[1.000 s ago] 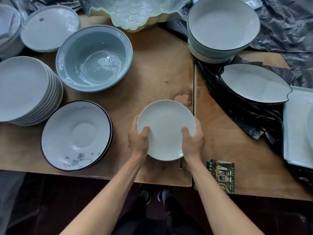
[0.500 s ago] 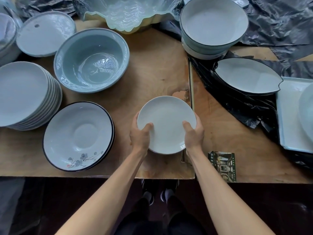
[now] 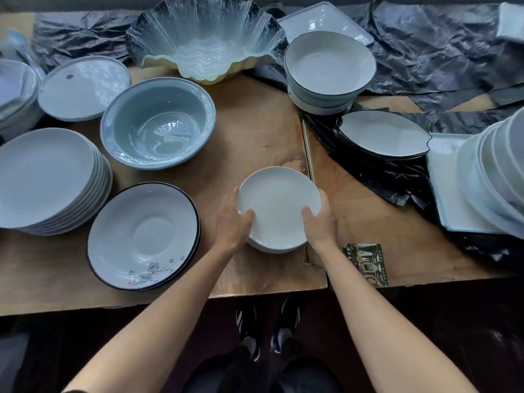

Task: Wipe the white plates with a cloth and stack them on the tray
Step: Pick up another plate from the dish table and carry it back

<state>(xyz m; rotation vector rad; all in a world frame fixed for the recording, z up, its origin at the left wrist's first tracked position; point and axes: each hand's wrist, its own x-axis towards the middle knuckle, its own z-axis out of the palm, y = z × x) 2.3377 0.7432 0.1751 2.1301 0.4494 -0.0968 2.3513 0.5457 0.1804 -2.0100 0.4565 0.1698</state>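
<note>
Both hands grasp a small white plate (image 3: 279, 207) over the wooden table (image 3: 249, 131), the left hand (image 3: 231, 222) curled round its left rim and the right hand (image 3: 320, 219) round its right rim, thumbs lying on top. A stack of white plates (image 3: 493, 177) sits on the pale tray (image 3: 442, 171) at the far right, and another plate stack (image 3: 48, 177) stands at the left beside a black-rimmed flowered dish (image 3: 141, 236).

held plate (image 3: 279, 207): plain white
stack of plates (image 3: 46, 177): plain white
rimmed plate (image 3: 141, 235): white, black rim, small grey blossom sprig with a red dot
deep bowl (image 3: 158, 124): pale blue-grey, leaf pattern in the bottom
leaf-shaped dish (image 3: 385, 134): white, black edge
wavy bowl (image 3: 207, 38): clear, pale green
table (image 3: 249, 131): tan wood
sheeting (image 3: 425, 52): black
</note>
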